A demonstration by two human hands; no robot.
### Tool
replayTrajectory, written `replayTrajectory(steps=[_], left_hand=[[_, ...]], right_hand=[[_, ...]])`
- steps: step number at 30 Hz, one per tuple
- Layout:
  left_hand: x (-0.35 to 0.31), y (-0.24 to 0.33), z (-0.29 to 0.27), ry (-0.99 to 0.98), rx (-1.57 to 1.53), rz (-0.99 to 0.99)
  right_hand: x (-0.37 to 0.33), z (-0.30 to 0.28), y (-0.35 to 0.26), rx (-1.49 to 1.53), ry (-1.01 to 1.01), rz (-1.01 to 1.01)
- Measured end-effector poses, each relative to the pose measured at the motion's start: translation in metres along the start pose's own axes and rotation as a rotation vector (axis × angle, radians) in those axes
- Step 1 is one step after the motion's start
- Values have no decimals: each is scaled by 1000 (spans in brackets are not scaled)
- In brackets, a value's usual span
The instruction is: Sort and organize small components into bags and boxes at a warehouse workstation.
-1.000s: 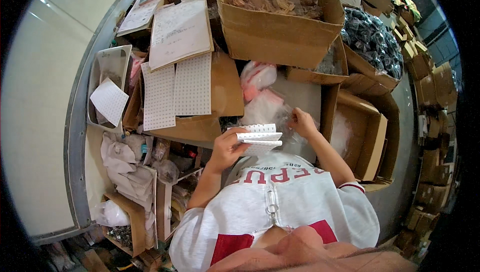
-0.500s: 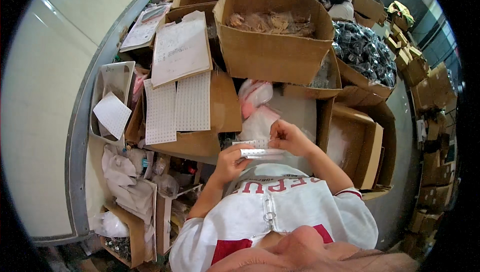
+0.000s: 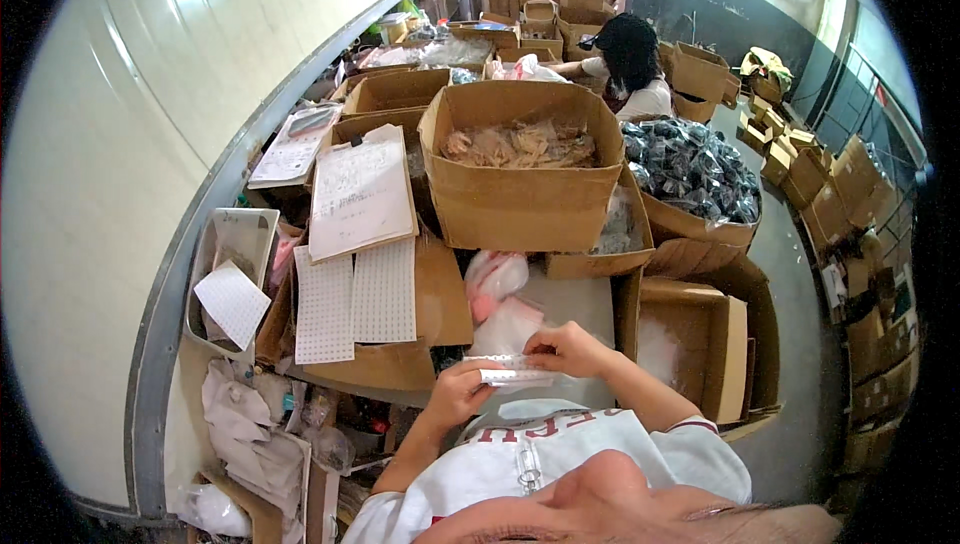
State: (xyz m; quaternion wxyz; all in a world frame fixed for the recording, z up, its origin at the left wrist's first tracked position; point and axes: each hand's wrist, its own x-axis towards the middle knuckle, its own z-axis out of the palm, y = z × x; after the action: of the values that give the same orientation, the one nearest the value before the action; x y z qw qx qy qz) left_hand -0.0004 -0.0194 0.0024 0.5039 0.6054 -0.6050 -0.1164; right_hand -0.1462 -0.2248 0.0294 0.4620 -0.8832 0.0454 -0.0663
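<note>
Head view: folded white label sheets (image 3: 516, 378) sit before the person's chest, by the near edge of the worktop (image 3: 583, 306), their long axis running left to right. The left hand (image 3: 461, 390) pinches their left end, fingers closed around it; the right hand (image 3: 566, 350) has its fingers curled in at the upper edge, and whether they grip anything I cannot tell. Print on the folded sheets is too small to read; two flat sheets (image 3: 325, 309) (image 3: 384, 294) carry rows of tiny dark marks. Red lettering crosses the shirt (image 3: 600, 449). A cardboard box (image 3: 520, 212) holds brown pieces (image 3: 520, 144) in clear wrap; a second box (image 3: 700, 231) is heaped with black wrapped pieces (image 3: 690, 172). A pale tray (image 3: 206, 249) contains a printed sheet (image 3: 232, 304).
</note>
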Motion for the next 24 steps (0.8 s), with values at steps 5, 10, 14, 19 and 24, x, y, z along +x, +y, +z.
replayTrajectory(steps=[5,10,14,19,24], left_hand=[[2,0,0,-62,10,-22],[1,-2,0,-92,6,-11],[0,2,1,-107,-9,-11],[-4,0,2,-90,5,-44],[-11,-2,-3,-42,11,-135]], right_hand=[[1,-6,-2,-59,-35,28],[0,-10,0,-138,-92,15],[0,-8,4,-134,-109,-6],[0,-2,29,45,-33,3],[-3,3,66,182,58,283]])
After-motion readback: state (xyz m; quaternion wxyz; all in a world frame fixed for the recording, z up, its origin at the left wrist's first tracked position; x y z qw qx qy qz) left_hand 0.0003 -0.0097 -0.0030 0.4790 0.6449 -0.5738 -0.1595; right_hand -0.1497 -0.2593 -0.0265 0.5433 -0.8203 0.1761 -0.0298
